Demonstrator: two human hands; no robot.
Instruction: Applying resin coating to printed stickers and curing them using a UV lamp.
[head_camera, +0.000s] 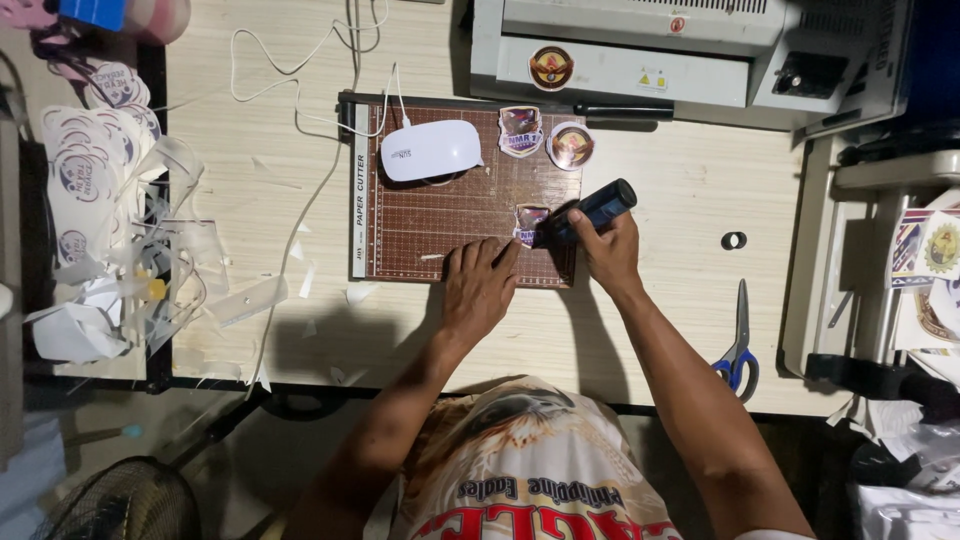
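A person works at a pale wooden tabletop (640, 190), seen from above. On the brown gridded paper cutter board (450, 225), near its front right corner, lies a small shield-shaped sticker (530, 222). The left hand (478, 285) rests palm-down on the board's front edge, fingers close together and stretched flat, their tips pressing just beside the sticker to steady it. The right hand (605, 248) is clamped around a dark cylindrical tool (600, 208), whose tip meets the sticker's right edge; the forearm comes in from the tabletop's front edge at a slant. Two more stickers, one shield-shaped (521, 130) and one round (571, 146), lie at the board's far edge beside a white domed lamp (431, 150); judging by this, they appear finished and the third is in progress. Cut scraps and a stack of printed sheets (85, 170) crowd the left edge, so more pieces likely remain. Blue-handled scissors (738, 350) lie near the front right corner, well apart from both hands; a grey laminator (640, 50) stands along the far edge.
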